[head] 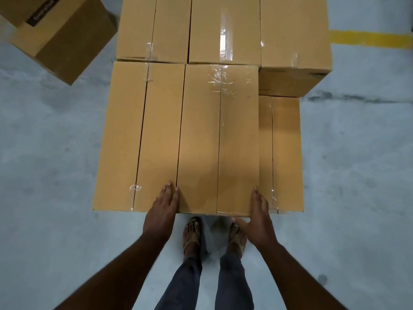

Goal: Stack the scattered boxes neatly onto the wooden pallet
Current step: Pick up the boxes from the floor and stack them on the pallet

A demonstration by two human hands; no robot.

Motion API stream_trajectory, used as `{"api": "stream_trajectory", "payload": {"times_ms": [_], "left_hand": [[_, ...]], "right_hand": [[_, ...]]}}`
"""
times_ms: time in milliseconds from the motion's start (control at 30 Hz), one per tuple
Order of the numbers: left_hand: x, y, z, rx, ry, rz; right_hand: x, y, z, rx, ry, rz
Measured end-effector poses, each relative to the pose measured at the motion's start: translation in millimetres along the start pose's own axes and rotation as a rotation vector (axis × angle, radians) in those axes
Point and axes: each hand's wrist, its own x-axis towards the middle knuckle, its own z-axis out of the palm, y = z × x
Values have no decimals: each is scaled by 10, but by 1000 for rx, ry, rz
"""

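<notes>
The loose box [55, 34] at the top left carries a dark label strip [43, 12] with pale letters — they are upside down and too blurred to read. No other text can be read.

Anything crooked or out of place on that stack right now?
One brown cardboard box sits apart on the grey floor at far left, turned askew to the squared stack. The lower box at right leaves that layer uneven.
</notes>
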Motion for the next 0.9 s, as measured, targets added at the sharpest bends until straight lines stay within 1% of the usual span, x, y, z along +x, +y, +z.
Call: {"api": "stream_trajectory", "payload": {"times_ms": [200,300,367,433,533,700,800,900], "left_hand": [[22,-59,-56,17,-24,27],[39,-24,-60,41,-10,23],[63,-13,-51,84,19,51],[98,-26,-65,71,36,72],[128,-77,-77,59,-7,80],[122,-71,-78,9,-86,38],[109,-35,-90,-32,-85,32],[104,59,-96,-42,-84,-14]], "right_hand": [[-20,-26,74,46,63,15],[-33,10,80,40,74,7],[-35,28,85,31,73,3],[-30,40,91,28,73,3],[-41,52,94,27,74,4],[-40,100,70,12,72,-4],[-25,113,66,-12,57,-3],[-30,48,57,-37,35,3]]}}
